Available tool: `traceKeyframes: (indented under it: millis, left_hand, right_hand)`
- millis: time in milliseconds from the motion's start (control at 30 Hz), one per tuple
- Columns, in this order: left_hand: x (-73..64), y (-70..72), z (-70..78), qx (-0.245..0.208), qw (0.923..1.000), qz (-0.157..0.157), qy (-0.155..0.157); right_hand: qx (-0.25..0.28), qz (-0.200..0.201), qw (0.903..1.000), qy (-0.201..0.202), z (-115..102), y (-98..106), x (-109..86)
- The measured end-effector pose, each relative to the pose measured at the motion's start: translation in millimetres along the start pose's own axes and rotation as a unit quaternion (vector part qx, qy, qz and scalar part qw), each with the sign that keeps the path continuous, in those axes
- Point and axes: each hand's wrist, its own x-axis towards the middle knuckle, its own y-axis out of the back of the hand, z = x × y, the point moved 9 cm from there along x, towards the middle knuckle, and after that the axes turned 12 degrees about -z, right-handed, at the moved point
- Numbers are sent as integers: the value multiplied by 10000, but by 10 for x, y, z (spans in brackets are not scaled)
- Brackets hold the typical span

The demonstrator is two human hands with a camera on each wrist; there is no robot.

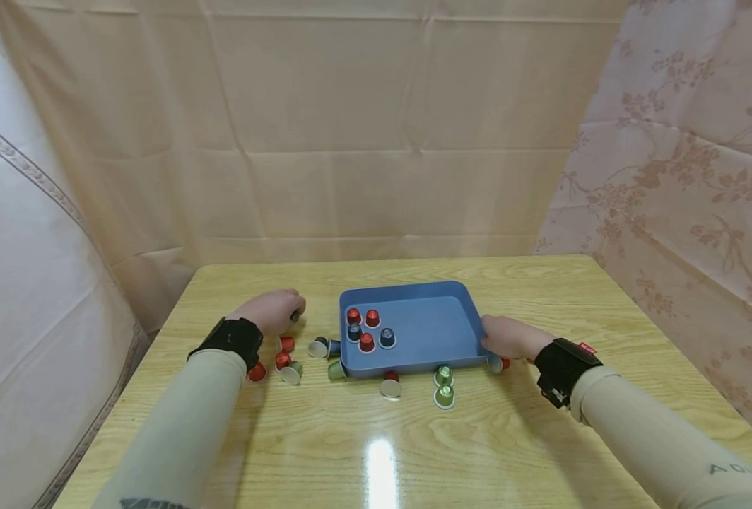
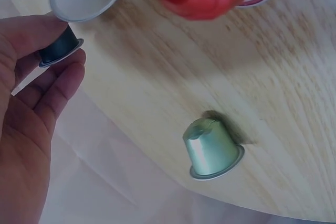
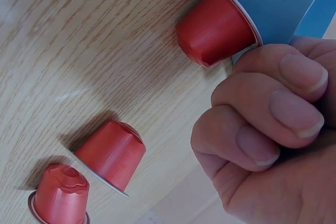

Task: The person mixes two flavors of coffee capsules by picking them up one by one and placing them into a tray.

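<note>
We saw a pale wood-grained bench, a creased beige cloth behind it, white cloth at left and pink floral cloth at right.

My left forearm and right forearm, both sleeved, reach forward and angle inward, well apart, my left hand set in a pinch between thumb and fingertips, while my right hand bends its fingers in toward the palm, three nails showing side by side.

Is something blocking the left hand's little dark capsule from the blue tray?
Only the raised left wall of the blue tray; the left hand probably needs to lift the dark coffee capsule over it.
</note>
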Motion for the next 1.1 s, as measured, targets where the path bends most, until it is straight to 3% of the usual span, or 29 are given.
traceKeyframes:
  millis: [100, 500, 733, 1100]
  left_hand:
    - [2, 50, 39, 222, 9996, 119, -141]
    - [-18, 240, 215, 101, 9988, 227, -418]
    - [-47, 394, 417, 223, 9950, 490, -838]
    - [-66, 527, 667, 386, 9902, 650, -1175]
  right_hand:
    - [20, 23, 10000, 65, -16, 5, -11]
    - [129, -61, 9999, 24, -16, -8, -16]
    - [111, -42, 9999, 53, -8, -9, -17]
    - [44, 19, 10000, 86, -8, -3, -14]
